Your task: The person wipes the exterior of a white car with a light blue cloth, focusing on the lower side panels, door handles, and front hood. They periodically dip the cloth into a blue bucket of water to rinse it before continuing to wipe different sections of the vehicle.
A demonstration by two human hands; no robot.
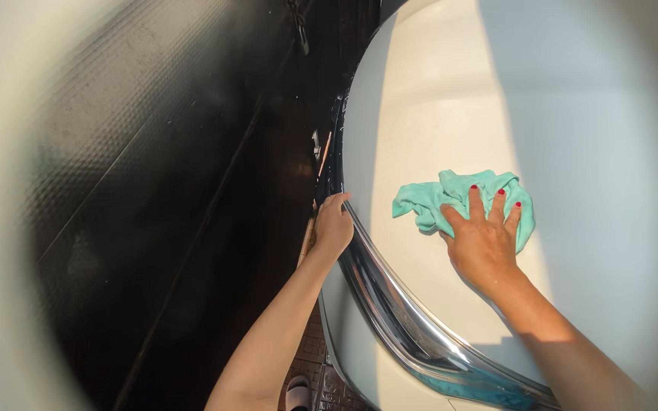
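Note:
A crumpled mint-green cloth (458, 194) lies on the white car body panel (458, 91). My right hand (485, 236) presses flat on the cloth's near side, fingers spread over it, nails painted red. My left hand (333, 224) rests on the panel's left edge, fingers curled over the top end of a shiny chrome trim strip (390, 297) that curves down toward the lower right. Both forearms reach in from the bottom of the view.
A dark textured wall or metal sheet (138, 175) stands close on the left, leaving a narrow gap beside the car. A tiled floor (314, 358) and the toe of a sandal (298, 392) show below. Sunlight falls across the panel.

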